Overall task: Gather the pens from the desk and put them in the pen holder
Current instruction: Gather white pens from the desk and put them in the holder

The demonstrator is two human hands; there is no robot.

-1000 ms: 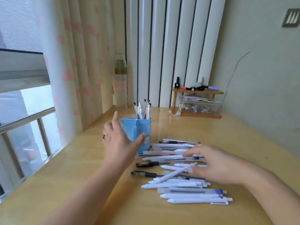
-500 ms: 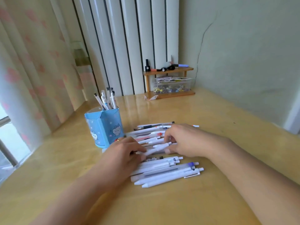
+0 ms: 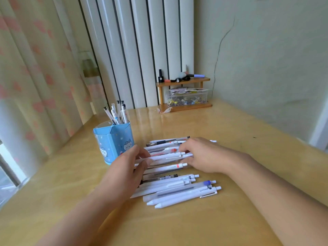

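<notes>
Several mostly white pens (image 3: 177, 190) lie side by side in a loose pile in the middle of the wooden desk (image 3: 230, 132). A blue pen holder (image 3: 115, 144) with cartoon cats stands just left of the pile, with several pens (image 3: 117, 114) upright in it. My left hand (image 3: 127, 171) pinches the left ends of a few white pens (image 3: 165, 157) in the upper part of the pile. My right hand (image 3: 200, 155) curls its fingers over the clicker ends of the same pens. The hands hide parts of the pile.
A small wooden shelf (image 3: 184, 80) stands at the back against the wall, with small items on top and a clear plastic box (image 3: 186, 98) beneath. A curtain (image 3: 35, 77) and window run along the left edge. A white radiator (image 3: 142, 50) stands behind the desk.
My left hand has come off the holder and down onto the left ends of the pens. My right hand has closed on their other ends. The view has swung left and nearer.
</notes>
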